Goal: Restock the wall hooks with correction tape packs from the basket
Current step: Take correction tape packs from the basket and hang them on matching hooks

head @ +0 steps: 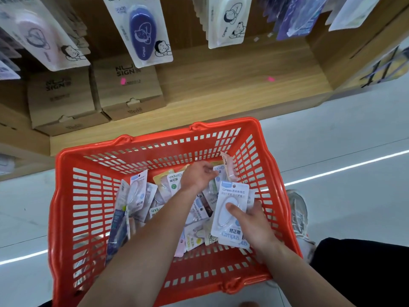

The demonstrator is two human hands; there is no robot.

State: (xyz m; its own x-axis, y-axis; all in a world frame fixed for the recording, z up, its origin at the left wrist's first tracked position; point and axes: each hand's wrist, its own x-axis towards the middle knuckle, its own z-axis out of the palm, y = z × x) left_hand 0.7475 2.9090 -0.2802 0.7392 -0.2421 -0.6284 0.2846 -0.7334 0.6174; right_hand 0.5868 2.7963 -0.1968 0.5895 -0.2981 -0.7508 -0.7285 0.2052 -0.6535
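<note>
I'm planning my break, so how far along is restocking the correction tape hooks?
Partway, it seems. Done: hanging packs are already on the wall above. In hand: the right hand grips a stack of white packs; the left hand reaches among loose packs in the red basket. Left: hanging the held stack, then the many packs lying in the basket.

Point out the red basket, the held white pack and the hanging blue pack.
red basket [166, 138]: head view, far rim.
held white pack [233, 191]: head view, printed upper label.
hanging blue pack [142, 32]: head view, blue dispenser body.
</note>
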